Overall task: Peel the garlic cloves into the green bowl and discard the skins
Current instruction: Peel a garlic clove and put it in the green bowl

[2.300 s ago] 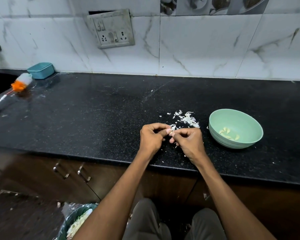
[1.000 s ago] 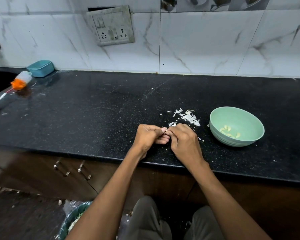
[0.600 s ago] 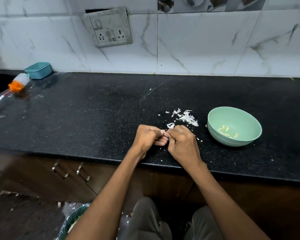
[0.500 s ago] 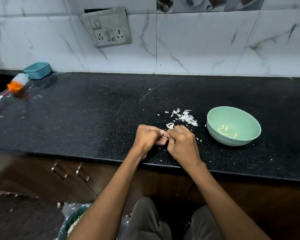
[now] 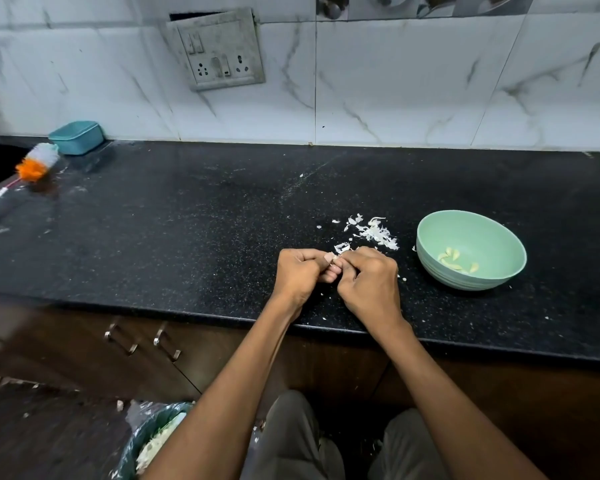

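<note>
Fingers of left hand (image 5: 300, 271) and right hand (image 5: 369, 280) curled tight, pinching one garlic clove (image 5: 330, 258) between them

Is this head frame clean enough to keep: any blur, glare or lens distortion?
Head view: sharp at the centre, on both hands, left hand and right hand, and the green bowl; the left edge smears around the orange brush; wide-angle bending curves the counter edge; soft sheen on the wall tiles, no harsh glare.
</note>
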### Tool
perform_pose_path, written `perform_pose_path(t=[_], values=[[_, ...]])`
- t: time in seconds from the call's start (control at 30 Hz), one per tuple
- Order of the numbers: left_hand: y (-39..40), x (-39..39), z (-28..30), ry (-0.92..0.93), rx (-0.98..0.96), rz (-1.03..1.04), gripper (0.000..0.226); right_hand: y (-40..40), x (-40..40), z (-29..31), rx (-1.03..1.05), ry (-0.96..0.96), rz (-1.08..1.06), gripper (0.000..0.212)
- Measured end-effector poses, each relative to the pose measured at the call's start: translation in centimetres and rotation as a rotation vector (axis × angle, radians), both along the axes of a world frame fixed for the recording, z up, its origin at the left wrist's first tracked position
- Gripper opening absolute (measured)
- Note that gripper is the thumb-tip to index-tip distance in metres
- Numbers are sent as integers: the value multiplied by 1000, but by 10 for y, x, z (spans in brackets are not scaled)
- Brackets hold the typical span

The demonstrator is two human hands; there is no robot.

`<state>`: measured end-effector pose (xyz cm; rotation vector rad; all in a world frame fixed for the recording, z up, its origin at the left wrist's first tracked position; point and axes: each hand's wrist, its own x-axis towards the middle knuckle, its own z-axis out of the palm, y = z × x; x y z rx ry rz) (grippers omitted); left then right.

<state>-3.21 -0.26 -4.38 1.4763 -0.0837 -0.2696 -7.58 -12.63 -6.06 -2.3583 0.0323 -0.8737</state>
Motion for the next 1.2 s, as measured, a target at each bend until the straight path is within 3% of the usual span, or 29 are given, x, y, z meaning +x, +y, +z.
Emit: perform_pose_path(t=[0.77,1.2], values=[[1,1,1,53,-66,-29,17,-3,-2,1,55,-122,21,12],[-6,-11,-9,-178,101,95,24,-3,-4,2,-12,-105,37,14]])
